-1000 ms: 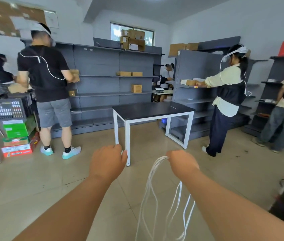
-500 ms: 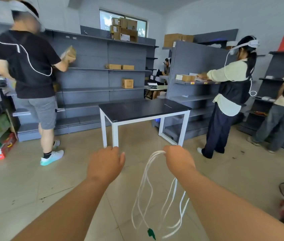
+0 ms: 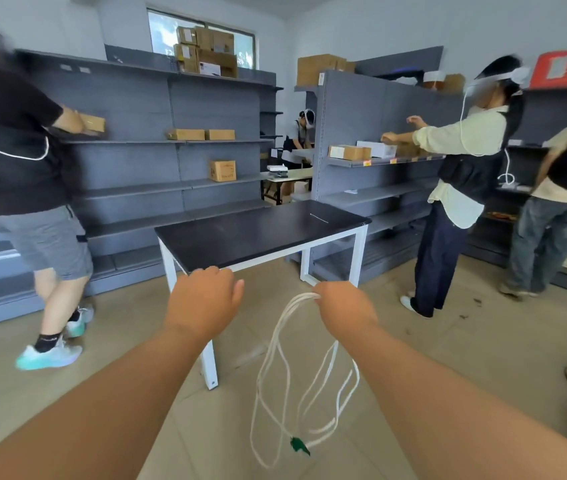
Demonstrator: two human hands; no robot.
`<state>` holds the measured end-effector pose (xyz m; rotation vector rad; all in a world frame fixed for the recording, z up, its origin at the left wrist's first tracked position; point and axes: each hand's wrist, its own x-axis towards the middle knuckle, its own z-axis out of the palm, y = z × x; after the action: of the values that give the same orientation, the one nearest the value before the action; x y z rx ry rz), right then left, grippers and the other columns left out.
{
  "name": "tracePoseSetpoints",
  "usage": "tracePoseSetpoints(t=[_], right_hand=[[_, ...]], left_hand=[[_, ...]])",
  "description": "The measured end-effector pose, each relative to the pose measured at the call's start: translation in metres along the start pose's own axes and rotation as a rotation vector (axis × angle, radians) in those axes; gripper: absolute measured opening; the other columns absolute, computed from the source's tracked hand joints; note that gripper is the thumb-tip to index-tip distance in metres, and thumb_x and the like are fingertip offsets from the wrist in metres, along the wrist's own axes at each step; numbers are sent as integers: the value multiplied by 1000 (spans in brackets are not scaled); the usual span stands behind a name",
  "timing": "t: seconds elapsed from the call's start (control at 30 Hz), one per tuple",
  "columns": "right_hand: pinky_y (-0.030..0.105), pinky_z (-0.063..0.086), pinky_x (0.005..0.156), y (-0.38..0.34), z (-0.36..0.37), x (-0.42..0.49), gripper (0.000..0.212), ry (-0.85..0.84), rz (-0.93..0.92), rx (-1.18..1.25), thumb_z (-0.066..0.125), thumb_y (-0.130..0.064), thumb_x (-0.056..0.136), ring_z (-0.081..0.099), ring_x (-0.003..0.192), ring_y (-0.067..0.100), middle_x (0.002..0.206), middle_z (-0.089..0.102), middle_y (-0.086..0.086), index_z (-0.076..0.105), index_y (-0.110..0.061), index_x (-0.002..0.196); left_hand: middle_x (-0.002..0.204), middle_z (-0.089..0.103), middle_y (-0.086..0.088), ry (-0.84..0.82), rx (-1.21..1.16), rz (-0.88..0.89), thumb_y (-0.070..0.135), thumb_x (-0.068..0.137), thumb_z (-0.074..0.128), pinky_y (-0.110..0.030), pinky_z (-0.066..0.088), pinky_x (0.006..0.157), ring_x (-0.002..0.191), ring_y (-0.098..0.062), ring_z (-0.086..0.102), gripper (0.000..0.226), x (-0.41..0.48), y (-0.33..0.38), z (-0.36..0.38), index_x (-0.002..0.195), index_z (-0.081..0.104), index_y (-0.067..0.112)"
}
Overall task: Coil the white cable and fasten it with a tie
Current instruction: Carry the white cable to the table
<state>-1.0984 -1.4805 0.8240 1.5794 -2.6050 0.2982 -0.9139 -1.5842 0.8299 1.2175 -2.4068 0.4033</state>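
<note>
Cable gathered, not yet fastened.
The right hand [image 3: 342,306] clenches its grip on the thin white cable [image 3: 301,298], whose uneven loops dangle below the grip. The left hand [image 3: 206,299] beside it is relaxed and looks empty. Tidying and fastening remain.

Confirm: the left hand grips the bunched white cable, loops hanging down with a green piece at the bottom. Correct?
Wrong hand: the head view shows the right hand gripping the white cable, not the left hand. The rest, green piece included, stands.

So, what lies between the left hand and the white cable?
Nothing: in the head view the gap from left hand to white cable shows only bare floor behind.
</note>
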Motion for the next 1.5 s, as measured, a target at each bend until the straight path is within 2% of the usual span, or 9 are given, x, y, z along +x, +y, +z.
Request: tracePoseSetpoints(t=[0.27, 0.4, 0.5, 0.67, 0.83, 0.97, 1.1, 1.2, 1.5], right_hand=[[32, 45, 66, 37, 17, 131, 24, 82, 50, 24, 46, 3, 84, 51, 74, 27, 94, 65, 8, 60, -13, 95], [32, 45, 64, 66, 35, 201, 25, 100, 29, 32, 47, 3, 82, 50, 71, 26, 81, 58, 6, 47, -19, 72], [30, 46, 64, 91, 50, 256, 21, 57, 5, 4, 50, 2, 80, 54, 71, 26, 81, 61, 5, 53, -19, 81], [26, 45, 62, 126, 57, 341, 16, -27, -44, -21, 56, -9, 77, 56, 68, 20, 73, 58, -4, 49, -24, 73], [41, 55, 69, 147, 64, 409, 22, -44, -30, 32, 62, -7, 66, 56, 62, 24, 61, 54, -4, 45, -19, 59], [28, 46, 63, 159, 62, 445, 14, -27, -99, 51, 53, 0, 75, 55, 67, 26, 69, 55, 2, 56, -14, 74], [28, 36, 55, 170, 67, 482, 19, 16, -90, 69, 46, 5, 75, 48, 65, 26, 69, 51, 4, 54, -12, 75], [29, 42, 56, 173, 76, 513, 17, 27, -69, 76, 47, 2, 75, 51, 64, 27, 65, 51, 3, 53, -13, 71], [38, 53, 67, 133, 70, 628, 17, 67, -118, 216, 49, -8, 86, 61, 74, 30, 78, 63, 10, 65, -12, 81]], left_hand=[[89, 62, 0, 16, -9, -21, 40, 96, 29, -32, 41, 70, 80, -21, 56, 37, 103, 2, 61, 92, 58, 17], [85, 59, 0, 23, 11, -45, 39, 97, 28, -30, 32, 65, 72, -18, 45, 36, 164, 18, 96, 88, 56, 17], [84, 60, 0, 31, 22, -76, 39, 96, 29, -31, 35, 66, 72, -20, 48, 37, 216, 36, 125, 86, 56, 17], [81, 59, 1, 31, 19, -118, 39, 96, 29, -33, 40, 68, 72, -22, 54, 36, 291, 68, 166, 82, 54, 17], [78, 58, 1, 18, 1, -177, 39, 96, 30, -31, 39, 64, 70, -20, 55, 36, 335, 79, 197, 82, 55, 17], [81, 60, 1, 24, 29, -215, 39, 96, 31, -32, 41, 66, 73, -22, 56, 36, 363, 77, 216, 84, 57, 18], [72, 54, 0, 18, 50, -211, 38, 96, 32, -31, 37, 61, 65, -22, 50, 37, 396, 74, 235, 75, 53, 16], [72, 55, 1, 2, 43, -207, 39, 96, 31, -32, 43, 64, 65, -21, 53, 37, 423, 73, 255, 78, 54, 16], [74, 54, 0, -4, 20, -214, 37, 97, 30, -32, 38, 64, 67, -21, 50, 36, 514, 41, 308, 78, 51, 16]])
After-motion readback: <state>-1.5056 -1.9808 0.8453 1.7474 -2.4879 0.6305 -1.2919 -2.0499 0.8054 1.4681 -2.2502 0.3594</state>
